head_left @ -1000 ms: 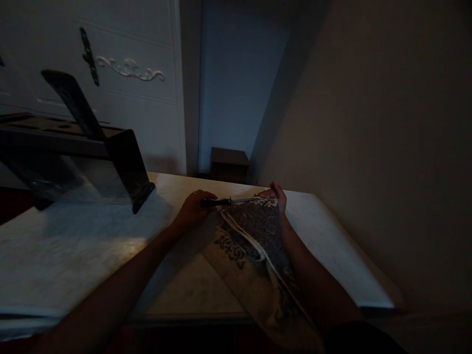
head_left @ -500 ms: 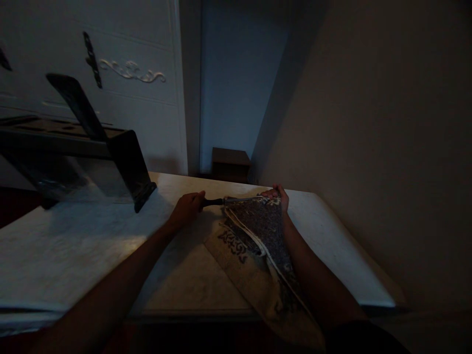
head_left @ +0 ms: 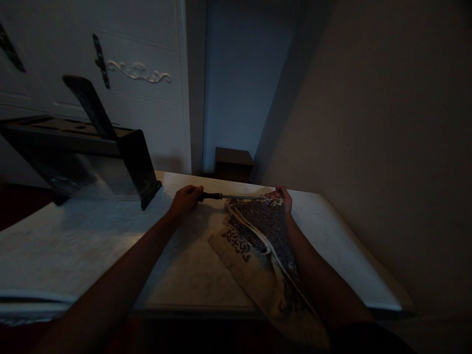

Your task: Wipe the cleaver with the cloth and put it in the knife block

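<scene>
Patterned cloth [head_left: 265,241], dark print with a pale border, lies folded on the white tabletop [head_left: 92,246] and hangs over the near edge toward me. My left hand [head_left: 184,198] is curled around the dark handle of a thin metal rod [head_left: 239,197], which runs level toward the cloth's far corner. My right hand [head_left: 282,196] pinches that corner, fingers bent over the fabric; the rod tip meets it just beside them. Risk, as I judge it: the tip is so close to my right fingers that a slip could jab them, and the dim light hides the contact point. The overhanging cloth could also drag loose. A dark slanted stand [head_left: 132,162] sits well apart to the left; nothing blocks the rod.
</scene>
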Action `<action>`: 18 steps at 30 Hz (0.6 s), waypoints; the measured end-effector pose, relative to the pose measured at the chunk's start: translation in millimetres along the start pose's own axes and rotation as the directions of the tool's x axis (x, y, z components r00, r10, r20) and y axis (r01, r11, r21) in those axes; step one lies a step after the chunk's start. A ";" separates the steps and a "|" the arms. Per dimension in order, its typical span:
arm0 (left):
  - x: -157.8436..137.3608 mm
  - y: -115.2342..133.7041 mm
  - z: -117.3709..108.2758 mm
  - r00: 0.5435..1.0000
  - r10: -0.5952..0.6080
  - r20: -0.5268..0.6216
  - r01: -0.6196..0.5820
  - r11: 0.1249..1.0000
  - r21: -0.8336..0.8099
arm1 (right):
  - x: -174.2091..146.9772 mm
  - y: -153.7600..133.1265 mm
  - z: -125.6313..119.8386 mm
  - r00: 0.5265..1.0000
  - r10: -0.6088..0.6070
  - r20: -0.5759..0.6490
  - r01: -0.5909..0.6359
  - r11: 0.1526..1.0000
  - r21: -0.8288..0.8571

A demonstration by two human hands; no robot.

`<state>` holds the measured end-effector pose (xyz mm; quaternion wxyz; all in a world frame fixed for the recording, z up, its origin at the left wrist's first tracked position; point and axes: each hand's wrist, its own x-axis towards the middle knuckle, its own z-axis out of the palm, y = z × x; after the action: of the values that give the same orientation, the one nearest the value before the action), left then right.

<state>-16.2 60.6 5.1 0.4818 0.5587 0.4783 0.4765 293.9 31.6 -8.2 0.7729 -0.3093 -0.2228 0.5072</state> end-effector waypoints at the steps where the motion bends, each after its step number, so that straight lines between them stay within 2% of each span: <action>1: 1.2 -2.0 -0.2 1.000 0.003 -0.002 -0.003 1.000 -0.008 | -0.7 0.4 0.3 1.000 0.013 -0.013 -0.012 1.000 0.023; 4: 3.9 -7.9 0.1 0.999 0.036 -0.008 -0.036 0.999 0.037 | -3.4 1.9 2.5 0.997 0.067 -0.042 -0.062 0.993 0.103; 6: 4.7 -11.4 0.5 0.995 0.101 0.003 -0.101 0.987 0.122 | -4.5 2.9 3.6 0.994 0.106 -0.038 -0.101 0.987 0.128; 9: 3.9 -14.9 1.5 0.975 0.210 0.066 -0.220 0.936 0.276 | -4.1 4.1 3.4 0.989 0.148 -0.027 -0.143 0.980 0.137; 12: 0.7 -15.2 3.0 0.953 0.258 0.157 -0.300 0.870 0.391 | -2.3 4.1 2.6 0.987 0.161 -0.028 -0.157 0.980 0.123; 15: -3.0 -13.1 4.0 0.946 0.258 0.198 -0.321 0.840 0.438 | -1.2 3.1 3.0 0.983 0.180 -0.026 -0.178 0.981 0.084; 18: -4.7 -11.6 4.1 0.952 0.252 0.175 -0.305 0.839 0.450 | -2.5 2.4 5.5 0.976 0.215 -0.032 -0.211 0.973 0.091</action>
<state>-13.4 56.4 -7.2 0.2821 0.7477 0.4662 0.3795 287.7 31.4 -6.1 0.7313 -0.3078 -0.1497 0.5899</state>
